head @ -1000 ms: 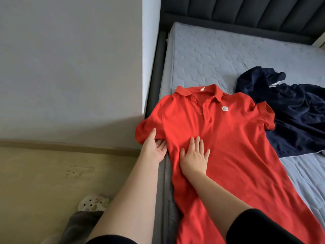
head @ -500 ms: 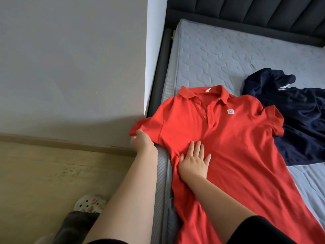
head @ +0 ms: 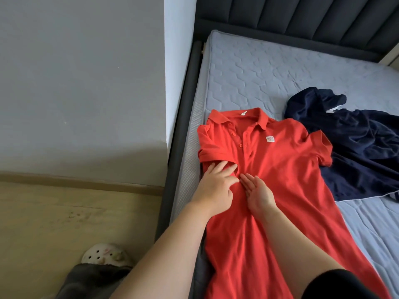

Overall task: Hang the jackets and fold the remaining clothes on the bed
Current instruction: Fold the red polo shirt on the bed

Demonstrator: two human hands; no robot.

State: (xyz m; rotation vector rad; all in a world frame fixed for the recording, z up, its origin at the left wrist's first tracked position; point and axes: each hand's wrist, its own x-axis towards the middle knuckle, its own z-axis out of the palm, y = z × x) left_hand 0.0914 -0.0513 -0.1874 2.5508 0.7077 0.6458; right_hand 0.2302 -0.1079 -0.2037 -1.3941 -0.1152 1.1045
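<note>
Two hands: both lie on the shirt (head: 280, 180), side by side and almost touching, just below its buttons.
Left hand (head: 212, 188): palm down, fingers straight and spread; the tips press the cuff of the folded sleeve (head: 212, 152). It grips nothing.
Right hand (head: 259, 194): stands on its edge with the palm turned toward the left hand, fingers straight and together – nothing held.
Shirt: a red polo, front up, collar toward the headboard (head: 302, 14), lying along the mattress (head: 269, 72) edge nearest the wall (head: 75, 83).
Sleeve: the one on the wall side is folded in across the chest; the other lies flat, its cuff over the navy garment (head: 362, 152).
Navy garment: crumpled on the mattress, touching the shirt's far side.
Mattress: grey-blue, quilted, bare around the two garments.
Floor (head: 64, 216): pale wood beside the bed – a white slipper (head: 103, 254) with holes shows near the bottom edge.
</note>
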